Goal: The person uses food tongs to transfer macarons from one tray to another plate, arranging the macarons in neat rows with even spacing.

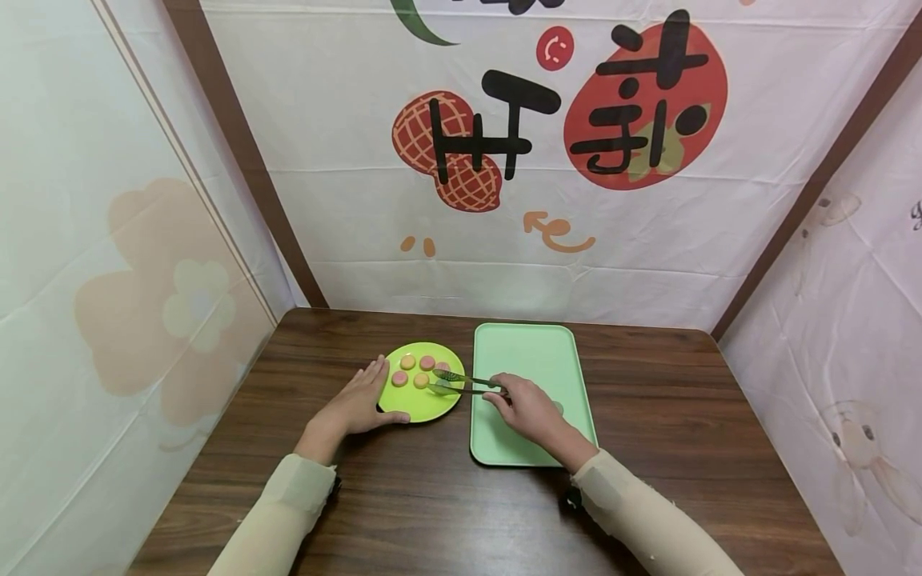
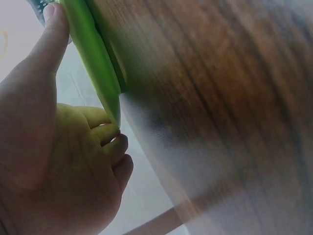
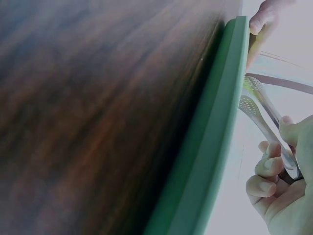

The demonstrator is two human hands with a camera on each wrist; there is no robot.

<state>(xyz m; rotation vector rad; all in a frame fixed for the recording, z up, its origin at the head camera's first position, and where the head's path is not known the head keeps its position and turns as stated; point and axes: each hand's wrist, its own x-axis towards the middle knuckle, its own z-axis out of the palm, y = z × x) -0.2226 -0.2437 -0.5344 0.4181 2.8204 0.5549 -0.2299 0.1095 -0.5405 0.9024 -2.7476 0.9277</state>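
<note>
My left hand [image 1: 358, 402] rests against the left side of a lime-green plate [image 1: 425, 410], fingers fairly straight along the rim and thumb at the near edge. On the plate lie several small macarons, among them a yellow macaron [image 1: 421, 381] and a pink macaron [image 1: 399, 378]. With my right hand [image 1: 529, 408] I hold metal tongs [image 1: 468, 379] over the plate's right side. The tong arms are spread, their perforated tips around a pale bluish-green macaron [image 1: 442, 385]. In the right wrist view, fingers and thumb curl round the tongs [image 3: 266, 117].
A mint-green rectangular tray [image 1: 524, 352] lies right of the plate, under my right hand. A pale green round piece [image 1: 558, 408] on it is partly hidden by that hand. The brown wooden table [image 1: 432, 512] meets printed cloth walls [image 1: 504, 280] at the back and sides.
</note>
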